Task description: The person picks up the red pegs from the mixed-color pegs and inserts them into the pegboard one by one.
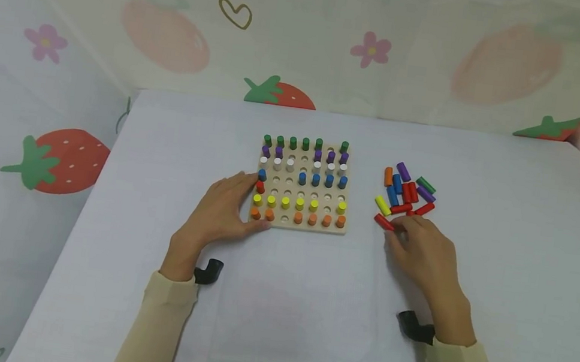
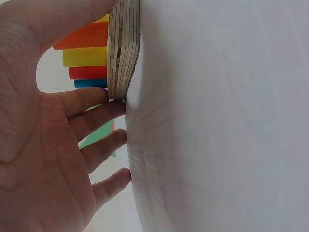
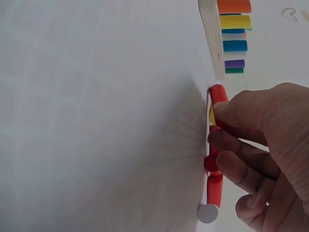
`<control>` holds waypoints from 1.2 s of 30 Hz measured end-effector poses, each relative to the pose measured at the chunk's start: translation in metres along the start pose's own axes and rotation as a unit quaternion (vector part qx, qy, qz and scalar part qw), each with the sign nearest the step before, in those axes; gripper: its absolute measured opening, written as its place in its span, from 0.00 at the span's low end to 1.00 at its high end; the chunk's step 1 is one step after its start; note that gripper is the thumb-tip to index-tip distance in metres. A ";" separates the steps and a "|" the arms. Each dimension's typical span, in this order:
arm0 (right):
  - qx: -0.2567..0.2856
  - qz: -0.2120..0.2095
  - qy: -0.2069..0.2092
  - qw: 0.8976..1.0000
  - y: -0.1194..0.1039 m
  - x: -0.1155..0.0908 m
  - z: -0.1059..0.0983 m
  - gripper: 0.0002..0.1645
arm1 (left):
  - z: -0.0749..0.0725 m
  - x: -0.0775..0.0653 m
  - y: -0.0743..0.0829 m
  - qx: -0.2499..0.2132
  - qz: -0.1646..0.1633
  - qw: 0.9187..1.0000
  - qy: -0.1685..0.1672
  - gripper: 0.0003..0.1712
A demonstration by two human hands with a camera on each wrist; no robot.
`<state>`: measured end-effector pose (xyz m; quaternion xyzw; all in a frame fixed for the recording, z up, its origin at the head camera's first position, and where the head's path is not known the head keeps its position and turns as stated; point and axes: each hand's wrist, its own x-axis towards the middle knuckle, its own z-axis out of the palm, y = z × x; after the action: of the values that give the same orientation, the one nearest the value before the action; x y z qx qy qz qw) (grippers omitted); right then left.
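A wooden pegboard (image 1: 306,228) holds rows of green, purple, white, blue, red, yellow and orange pegs, with some bare holes among them. My left hand (image 1: 218,208) rests at its near left corner, the thumb along the front edge and the fingers, fairly straight and spread, at the left side. To the right of the board, my right hand (image 1: 425,252) is at the near edge of a pile of loose pegs. In the right wrist view its thumb and index finger pinch a red peg (image 3: 218,93); the index fingertip is partly hidden.
Loose pegs lie beyond the right hand, among them an orange peg (image 1: 388,176), a yellow peg (image 1: 382,205), a green peg (image 1: 426,184) and several red, blue and purple ones. A white cloth (image 1: 297,302) covers the table. A patterned curtain (image 1: 415,94) hangs behind.
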<state>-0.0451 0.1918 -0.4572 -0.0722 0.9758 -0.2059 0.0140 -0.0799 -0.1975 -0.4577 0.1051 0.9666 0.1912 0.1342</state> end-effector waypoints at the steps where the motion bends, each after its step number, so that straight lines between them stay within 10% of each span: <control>1: 0.002 -0.003 0.004 1.000 0.001 0.000 0.000 0.20 | 0.000 0.000 0.000 0.000 0.000 1.000 0.000 0.61; 12: 0.017 -0.073 0.088 0.993 0.002 0.002 -0.004 0.19 | 0.000 0.001 -0.001 -0.003 0.000 1.000 0.004 0.60; 36: 0.003 -0.142 0.020 0.990 -0.017 0.031 -0.018 0.10 | -0.001 -0.001 0.002 -0.002 0.000 1.000 0.002 0.60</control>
<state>-0.0748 0.1788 -0.4337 -0.2059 0.9552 -0.2097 -0.0348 -0.0792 -0.1966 -0.4558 0.1045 0.9666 0.1931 0.1324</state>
